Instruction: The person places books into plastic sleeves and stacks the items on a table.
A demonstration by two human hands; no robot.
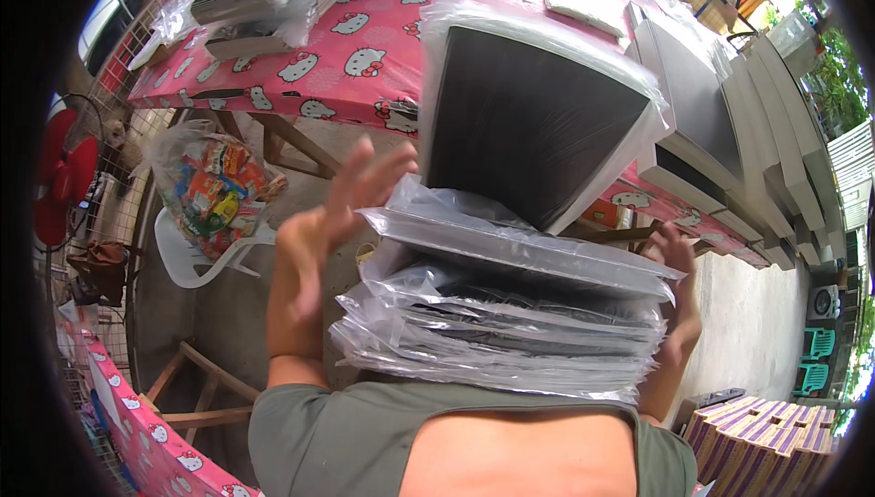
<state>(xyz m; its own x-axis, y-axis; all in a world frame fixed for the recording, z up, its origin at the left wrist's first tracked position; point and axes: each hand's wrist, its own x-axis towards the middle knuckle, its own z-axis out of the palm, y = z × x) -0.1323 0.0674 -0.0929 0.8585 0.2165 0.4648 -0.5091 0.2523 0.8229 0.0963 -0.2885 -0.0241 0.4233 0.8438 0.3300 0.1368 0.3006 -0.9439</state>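
Observation:
A tall stack of flat panels in clear plastic sleeves [510, 337] rests against my chest and lap. My left hand [351, 191] is raised beside its upper left corner, with the fingers spread and somewhat blurred. At the stack's right edge, my right hand [676, 264] has its fingers stretched out. Part of that hand is hidden behind the plastic, so I cannot tell whether it touches the stack. Beyond the stack, a dark rectangular panel in clear plastic [529, 123] lies at the table's near edge.
The pink patterned table [365, 41] carries wrapped panels [246, 5] at left and grey-edged dark panels [688, 87] at right. A white chair [187, 255] holds a bag of colourful packets [219, 191]. A red fan [66, 178] stands left; stacked cartons [761, 438] stand lower right.

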